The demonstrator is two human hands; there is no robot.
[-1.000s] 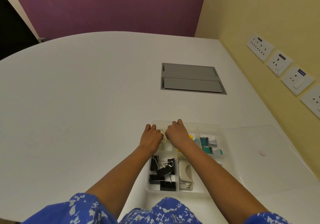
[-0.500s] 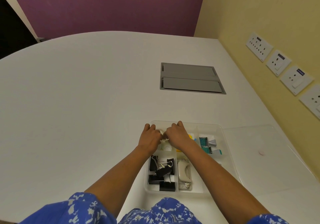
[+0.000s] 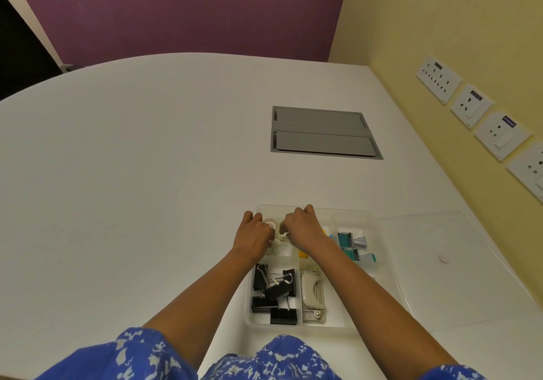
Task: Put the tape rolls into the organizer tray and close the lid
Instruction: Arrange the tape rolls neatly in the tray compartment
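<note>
The left hand (image 3: pixel 254 235) and the right hand (image 3: pixel 304 229) were both over the far-left compartment of the clear organizer tray (image 3: pixel 390 274), backs up, fingers curled down. Between them stood a transparent tape roll (image 3: pixel 269 223) inside that compartment. The left hand lay against its left side, and the thumb of the right hand was just beside its right side. The fingertips were hidden under the hands, so I cannot tell if either hand really gripped the roll or only touched it. A second roll, white (image 3: pixel 283 252), lay in the same compartment, just nearer than the hands.

In the near-left compartment lay a heap of black binder clips (image 3: pixel 273 291), and right of them a beige stapler-like tool (image 3: pixel 313 294). Right of the right wrist were something yellow (image 3: pixel 304 254) and small teal boxes (image 3: pixel 345 238).

The clear lid (image 3: pixel 458 288) lay flat on the white table (image 3: pixel 132 188), touching the right side of the tray. Far behind the tray a grey hatch (image 3: pixel 323 133) was set in the table, and white wall sockets (image 3: pixel 470 106) were on the yellow wall at right.
</note>
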